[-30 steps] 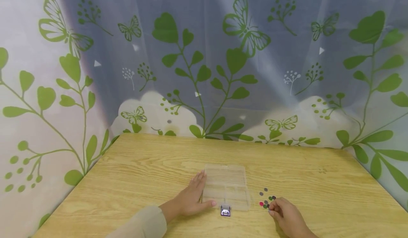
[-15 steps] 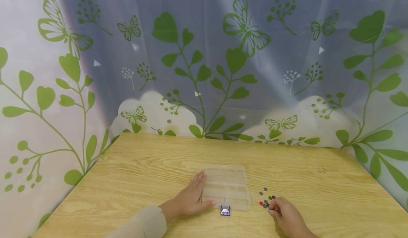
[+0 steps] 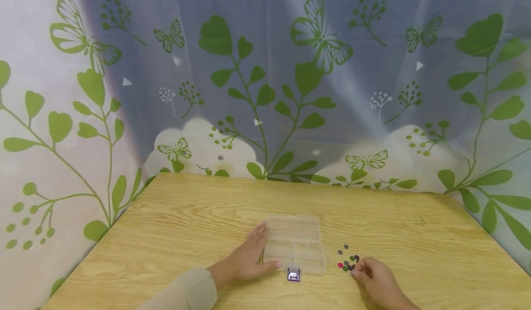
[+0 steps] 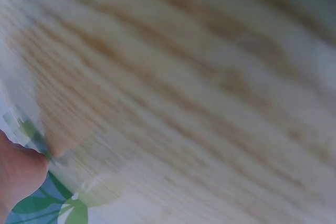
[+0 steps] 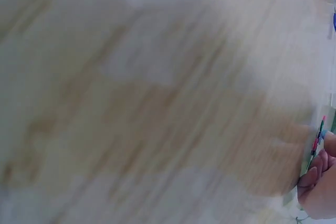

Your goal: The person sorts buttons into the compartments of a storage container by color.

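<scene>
A clear plastic compartment box (image 3: 292, 230) lies on the table with its purple-edged latch (image 3: 293, 274) toward the near side. Along the box's left side rests my left hand (image 3: 250, 257), fingers straight and thumb at the near left corner. To the right of the box are several small round discs in grey, green, dark and one in pink (image 3: 340, 265). At the near right of this group my right hand (image 3: 378, 277) has curled fingers, with thumb and index finger pinching a small bluish disc (image 5: 322, 135). The fingers partly hide it.
The wood-grain table (image 3: 199, 208) stretches back to a hanging cloth (image 3: 265, 93) printed with leaves and butterflies. Similar cloth hangs at both sides. A faint cluster of marks (image 3: 420, 222) shows on the table at the far right.
My right hand has shifted slightly to the right, and more of the dark disc beside its fingertips shows. The left hand and the box have stayed in place.
</scene>
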Demonstrator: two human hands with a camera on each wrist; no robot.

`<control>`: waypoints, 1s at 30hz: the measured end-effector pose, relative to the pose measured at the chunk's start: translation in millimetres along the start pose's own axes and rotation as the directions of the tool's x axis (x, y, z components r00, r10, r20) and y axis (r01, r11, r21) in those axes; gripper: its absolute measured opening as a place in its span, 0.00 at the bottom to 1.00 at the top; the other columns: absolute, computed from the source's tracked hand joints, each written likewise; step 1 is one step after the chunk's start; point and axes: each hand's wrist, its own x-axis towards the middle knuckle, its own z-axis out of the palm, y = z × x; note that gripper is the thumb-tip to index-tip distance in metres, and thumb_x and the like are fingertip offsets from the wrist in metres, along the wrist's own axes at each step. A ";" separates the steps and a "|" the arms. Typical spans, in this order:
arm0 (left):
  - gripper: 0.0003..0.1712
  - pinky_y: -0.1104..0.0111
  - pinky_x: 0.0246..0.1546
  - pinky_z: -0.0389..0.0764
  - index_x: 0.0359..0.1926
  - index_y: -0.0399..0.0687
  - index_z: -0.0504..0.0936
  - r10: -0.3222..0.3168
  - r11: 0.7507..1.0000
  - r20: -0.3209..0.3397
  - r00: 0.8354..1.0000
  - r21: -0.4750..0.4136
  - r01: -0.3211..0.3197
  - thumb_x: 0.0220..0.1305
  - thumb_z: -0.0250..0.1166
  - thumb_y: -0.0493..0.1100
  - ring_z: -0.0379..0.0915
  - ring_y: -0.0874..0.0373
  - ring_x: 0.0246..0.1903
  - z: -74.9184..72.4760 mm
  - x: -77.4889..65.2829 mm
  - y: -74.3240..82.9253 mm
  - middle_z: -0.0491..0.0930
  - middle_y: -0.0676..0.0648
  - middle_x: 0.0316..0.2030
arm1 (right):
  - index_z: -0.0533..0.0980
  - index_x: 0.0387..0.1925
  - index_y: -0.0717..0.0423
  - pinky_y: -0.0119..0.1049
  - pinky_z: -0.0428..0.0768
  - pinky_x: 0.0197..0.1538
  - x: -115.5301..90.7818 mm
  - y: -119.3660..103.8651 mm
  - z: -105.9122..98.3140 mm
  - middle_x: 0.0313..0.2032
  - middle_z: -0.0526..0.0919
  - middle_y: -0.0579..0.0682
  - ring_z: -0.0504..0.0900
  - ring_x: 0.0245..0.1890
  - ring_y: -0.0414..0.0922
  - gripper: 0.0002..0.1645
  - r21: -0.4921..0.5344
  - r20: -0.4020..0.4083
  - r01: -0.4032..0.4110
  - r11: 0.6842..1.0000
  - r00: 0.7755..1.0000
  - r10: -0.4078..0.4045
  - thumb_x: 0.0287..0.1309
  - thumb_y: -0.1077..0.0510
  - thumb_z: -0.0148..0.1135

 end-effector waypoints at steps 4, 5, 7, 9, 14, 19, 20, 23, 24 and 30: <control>0.53 0.52 0.71 0.47 0.71 0.32 0.41 0.002 1.000 -0.003 1.000 0.004 -0.002 0.63 0.47 0.68 0.35 0.43 0.72 -0.5 -0.2 0.7 0.37 0.35 0.72 | 0.75 0.27 0.60 0.25 0.66 0.26 0.9 0.3 -2.8 0.24 0.74 0.45 0.65 0.23 0.36 0.04 0.008 -0.005 -0.013 1.000 1.000 0.013 0.57 0.67 0.57; 0.53 0.52 0.71 0.47 0.71 0.32 0.41 0.003 1.000 -0.005 1.000 0.006 -0.003 0.63 0.47 0.68 0.35 0.43 0.72 -0.4 -0.3 0.8 0.38 0.35 0.72 | 0.75 0.27 0.60 0.25 0.67 0.26 1.2 0.3 -3.4 0.24 0.74 0.45 0.65 0.23 0.36 0.04 0.010 -0.005 -0.018 1.000 1.000 0.018 0.58 0.67 0.57; 0.53 0.52 0.71 0.48 0.71 0.32 0.41 0.003 1.000 -0.010 1.000 0.006 -0.003 0.63 0.47 0.68 0.36 0.43 0.72 0.3 0.0 0.3 0.38 0.35 0.72 | 0.76 0.27 0.60 0.25 0.67 0.27 1.6 0.2 -4.4 0.25 0.75 0.45 0.66 0.24 0.36 0.05 0.013 -0.002 -0.030 0.999 1.000 0.030 0.58 0.68 0.56; 0.53 0.52 0.71 0.48 0.71 0.32 0.42 0.002 1.000 -0.016 1.000 0.003 -0.002 0.63 0.48 0.68 0.36 0.43 0.72 0.6 0.1 0.1 0.39 0.35 0.72 | 0.76 0.27 0.61 0.25 0.68 0.28 2.1 0.0 -5.2 0.25 0.77 0.46 0.67 0.25 0.37 0.05 0.017 -0.003 -0.038 0.999 0.999 0.038 0.58 0.68 0.56; 0.53 0.53 0.71 0.48 0.71 0.32 0.42 0.002 1.000 -0.015 1.000 0.004 -0.002 0.63 0.48 0.68 0.36 0.43 0.72 0.6 0.8 -0.2 0.39 0.35 0.72 | 0.77 0.27 0.62 0.25 0.69 0.27 2.8 -1.9 -5.8 0.26 0.78 0.47 0.68 0.25 0.37 0.05 0.042 -0.023 -0.054 0.998 0.998 0.055 0.58 0.67 0.57; 0.53 0.52 0.71 0.49 0.71 0.33 0.42 0.004 1.000 -0.012 1.000 0.010 -0.004 0.63 0.48 0.68 0.37 0.43 0.72 -0.4 0.5 -0.1 0.39 0.35 0.72 | 0.77 0.27 0.63 0.25 0.70 0.27 3.4 -5.8 -6.7 0.26 0.80 0.48 0.69 0.26 0.37 0.06 0.078 -0.031 -0.065 0.995 0.997 0.067 0.59 0.66 0.56; 0.53 0.52 0.71 0.49 0.71 0.33 0.41 0.004 1.000 -0.011 1.000 0.010 -0.004 0.63 0.47 0.68 0.37 0.43 0.72 -0.4 0.6 -0.2 0.39 0.35 0.72 | 0.77 0.27 0.64 0.25 0.70 0.27 3.5 -6.7 -6.8 0.26 0.80 0.48 0.69 0.26 0.38 0.07 0.084 -0.032 -0.065 0.994 0.997 0.067 0.59 0.65 0.56; 0.53 0.52 0.71 0.49 0.71 0.33 0.41 0.002 1.000 -0.009 1.000 0.008 -0.002 0.63 0.48 0.68 0.37 0.43 0.72 -0.2 0.9 -0.2 0.39 0.35 0.72 | 0.77 0.28 0.64 0.25 0.70 0.27 4.8 -9.9 -6.3 0.26 0.81 0.48 0.70 0.27 0.38 0.07 0.097 -0.041 -0.066 0.993 0.997 0.070 0.59 0.65 0.57; 0.53 0.52 0.71 0.49 0.71 0.33 0.41 0.001 1.000 -0.009 1.000 0.008 -0.001 0.63 0.48 0.68 0.37 0.43 0.72 0.0 1.0 -0.3 0.39 0.35 0.72 | 0.78 0.28 0.64 0.26 0.70 0.26 5.5 -11.1 -5.9 0.25 0.81 0.47 0.70 0.26 0.38 0.07 0.102 -0.044 -0.071 0.992 0.996 0.075 0.59 0.64 0.57; 0.53 0.53 0.71 0.48 0.71 0.33 0.42 -0.003 1.000 -0.012 1.000 0.012 0.003 0.63 0.48 0.68 0.37 0.43 0.72 0.9 1.4 -0.3 0.39 0.35 0.72 | 0.79 0.32 0.66 0.26 0.71 0.24 8.7 -19.6 -4.1 0.23 0.79 0.48 0.69 0.23 0.39 0.09 0.140 -0.044 -0.078 0.987 0.995 0.085 0.59 0.62 0.57</control>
